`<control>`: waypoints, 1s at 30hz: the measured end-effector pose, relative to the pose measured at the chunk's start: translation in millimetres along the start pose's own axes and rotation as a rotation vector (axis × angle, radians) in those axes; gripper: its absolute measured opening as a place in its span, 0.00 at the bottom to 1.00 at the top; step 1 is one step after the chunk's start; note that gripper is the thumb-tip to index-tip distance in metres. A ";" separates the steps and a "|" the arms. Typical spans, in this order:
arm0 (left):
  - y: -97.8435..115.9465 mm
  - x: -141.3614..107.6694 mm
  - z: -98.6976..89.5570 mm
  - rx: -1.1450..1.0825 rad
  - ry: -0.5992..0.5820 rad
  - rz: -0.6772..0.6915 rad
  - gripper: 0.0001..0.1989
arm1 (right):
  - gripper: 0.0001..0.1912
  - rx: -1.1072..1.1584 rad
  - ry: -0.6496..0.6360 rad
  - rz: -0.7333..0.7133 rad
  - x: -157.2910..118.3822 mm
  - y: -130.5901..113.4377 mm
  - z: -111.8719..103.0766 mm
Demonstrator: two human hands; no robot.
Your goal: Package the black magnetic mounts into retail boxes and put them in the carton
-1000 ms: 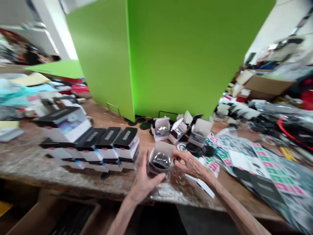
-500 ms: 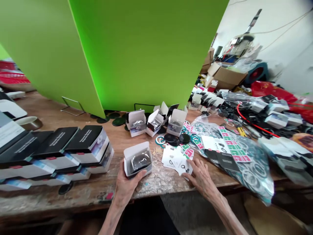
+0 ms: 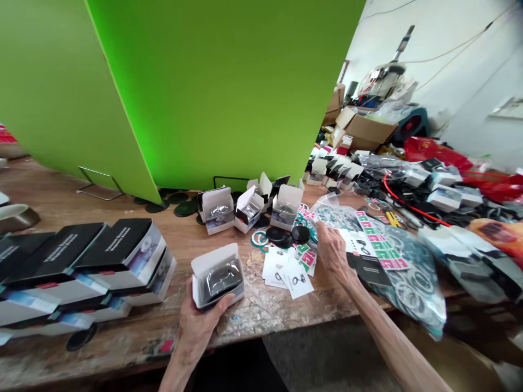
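Observation:
My left hand (image 3: 204, 316) grips a small open white box (image 3: 239, 280) from below and the side, its flap standing up. Inside that box lies a dark item in shiny clear wrap (image 3: 224, 276). My right hand (image 3: 333, 250) is over the teal rings (image 3: 312, 231), beside the clear bag. Its fingers are drawn together, and whatever is at their tips is hidden. Just left of it, white printed cards (image 3: 298, 279) lie fanned out, touching pink and green stickers (image 3: 307, 260). Black discs (image 3: 280, 236) lie behind the cards.
Closed black-and-white boxes (image 3: 118, 245) are stacked at left. Several open boxes (image 3: 218, 209) stand before a green panel (image 3: 229, 92). A clear bag of rings (image 3: 420, 277) reaches over the front edge at right. Black parts and a red tube (image 3: 417, 206) clutter the far right.
My right hand has left the white cards and moved up and away to the teal rings. My left hand still holds the open box. The camera view has turned slightly right.

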State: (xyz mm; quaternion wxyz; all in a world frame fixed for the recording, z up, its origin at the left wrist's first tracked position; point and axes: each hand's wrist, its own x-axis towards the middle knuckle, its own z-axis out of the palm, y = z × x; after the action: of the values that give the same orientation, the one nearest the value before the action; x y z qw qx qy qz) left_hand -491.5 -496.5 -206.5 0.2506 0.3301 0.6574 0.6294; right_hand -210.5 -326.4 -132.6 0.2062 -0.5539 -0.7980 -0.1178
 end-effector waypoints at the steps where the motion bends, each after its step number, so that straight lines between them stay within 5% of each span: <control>1: -2.5 0.5 0.1 -0.007 0.008 0.001 0.31 | 0.15 -0.006 -0.020 -0.031 9.2 0.5 9.4; 5: -9.4 1.7 -0.7 -0.011 0.010 0.011 0.31 | 0.07 -0.041 -0.120 -0.134 25.6 -4.0 39.8; 10: -6.9 0.8 -1.8 -0.019 0.012 0.027 0.31 | 0.11 -0.060 -0.182 -0.178 26.5 -9.5 48.2; 17: -9.2 4.1 -3.4 0.024 0.000 0.018 0.33 | 0.14 0.006 -0.198 -0.156 34.8 0.8 37.4; 22: 19.4 3.7 6.1 0.035 -0.121 0.021 0.31 | 0.15 0.152 -0.064 -0.048 28.0 17.5 5.1; 25: 45.5 -6.4 12.7 -0.037 -0.164 0.026 0.26 | 0.15 0.353 0.050 0.004 9.4 -5.2 -27.9; 30: 56.5 -13.8 19.8 -0.103 -0.158 -0.044 0.22 | 0.10 0.963 0.134 -0.108 -25.3 -92.9 -71.9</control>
State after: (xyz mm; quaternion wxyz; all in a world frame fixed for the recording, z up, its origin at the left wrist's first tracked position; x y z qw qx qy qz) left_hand -461.0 -494.4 -153.2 0.3319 0.3510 0.6095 0.6286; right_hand -275.2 -410.8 -76.7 0.4835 -0.3445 -0.7744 0.2187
